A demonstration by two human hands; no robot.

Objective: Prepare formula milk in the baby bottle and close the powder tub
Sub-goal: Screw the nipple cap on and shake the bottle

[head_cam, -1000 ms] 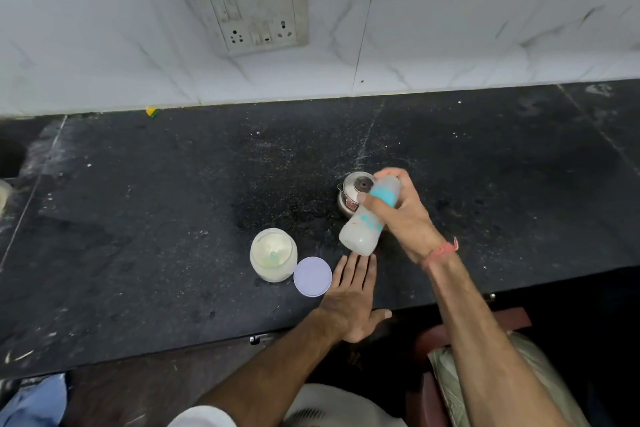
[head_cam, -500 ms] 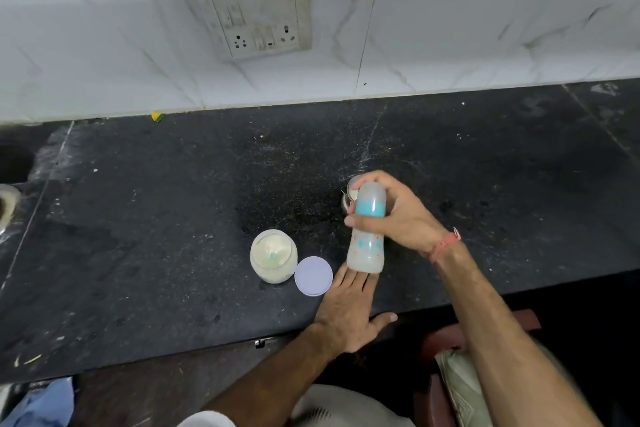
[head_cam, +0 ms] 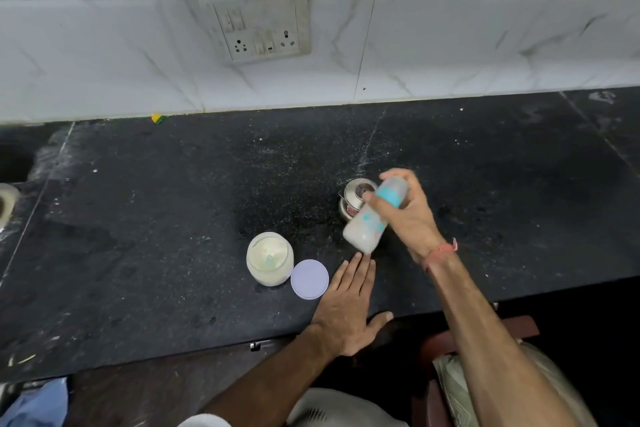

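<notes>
My right hand grips the capped baby bottle around its blue collar, holding it tilted above the black counter with milky liquid inside. My left hand lies flat on the counter edge, fingers together, holding nothing. The powder tub stands open to its left, with pale powder and a scoop inside. Its lilac lid lies flat on the counter between the tub and my left hand.
A small steel pot stands just behind the bottle. A socket panel hangs on the tiled wall. A sink opens at the far left. A chair sits below the counter's front edge.
The bottle swung from tilted to upright and back to tilted in my right hand. My left hand stayed flat on the counter.
</notes>
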